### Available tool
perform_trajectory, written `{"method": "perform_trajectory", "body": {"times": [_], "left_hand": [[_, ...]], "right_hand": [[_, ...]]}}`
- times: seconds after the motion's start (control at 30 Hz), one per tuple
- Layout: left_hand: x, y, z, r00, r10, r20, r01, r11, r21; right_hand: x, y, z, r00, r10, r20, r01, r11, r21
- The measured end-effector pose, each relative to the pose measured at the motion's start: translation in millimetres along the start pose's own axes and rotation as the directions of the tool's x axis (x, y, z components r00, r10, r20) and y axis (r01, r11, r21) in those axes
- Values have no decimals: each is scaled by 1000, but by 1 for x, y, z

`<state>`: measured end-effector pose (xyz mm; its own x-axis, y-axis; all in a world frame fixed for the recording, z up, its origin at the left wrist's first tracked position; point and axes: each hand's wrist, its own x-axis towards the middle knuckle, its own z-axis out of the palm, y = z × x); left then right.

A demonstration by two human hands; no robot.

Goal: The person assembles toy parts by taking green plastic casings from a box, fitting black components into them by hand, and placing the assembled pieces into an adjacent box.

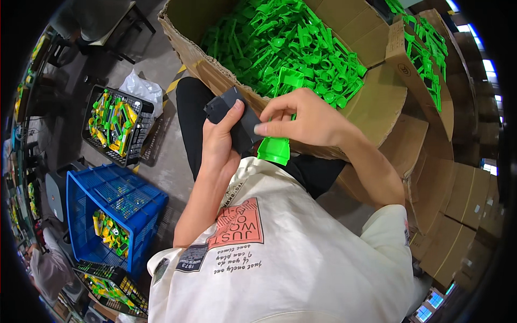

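Two hands meet above the lap: the left hand [219,141] clasps a black part [237,121], while the right hand [306,119] pinches a green part [274,149] against it, just before a box [377,107] of green pieces [280,46].

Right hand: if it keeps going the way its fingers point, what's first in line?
The right hand points left; its fingers already touch the black plastic part, with the left hand gripping it just beyond.
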<state>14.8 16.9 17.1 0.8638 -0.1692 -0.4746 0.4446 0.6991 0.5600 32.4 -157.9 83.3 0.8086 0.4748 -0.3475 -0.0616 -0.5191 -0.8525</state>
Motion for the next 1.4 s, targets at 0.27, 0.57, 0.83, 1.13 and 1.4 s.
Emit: {"method": "perform_trajectory", "body": {"times": [0.27, 0.57, 0.83, 1.13, 1.4], "left_hand": [[5, -5, -27, 956, 292, 39, -294, 943, 153], [-31, -27, -26, 945, 327, -9, -263, 777, 572], [-18, -23, -27, 920, 380, -99, -265, 787, 557], [-19, -29, -31, 920, 368, -134, -256, 824, 506], [-15, -33, -33, 903, 414, -120, -283, 780, 558]], "right_hand": [[7, 13, 18, 956, 183, -230, -110, 948, 300], [7, 17, 38, 851, 46, -523, 95, 966, 240], [-31, 11, 27, 643, -141, -753, 242, 970, 25], [-24, 12, 39, 557, 130, -820, 288, 896, 337], [-16, 20, 60, 438, -116, -891, 216, 976, -21]]}}
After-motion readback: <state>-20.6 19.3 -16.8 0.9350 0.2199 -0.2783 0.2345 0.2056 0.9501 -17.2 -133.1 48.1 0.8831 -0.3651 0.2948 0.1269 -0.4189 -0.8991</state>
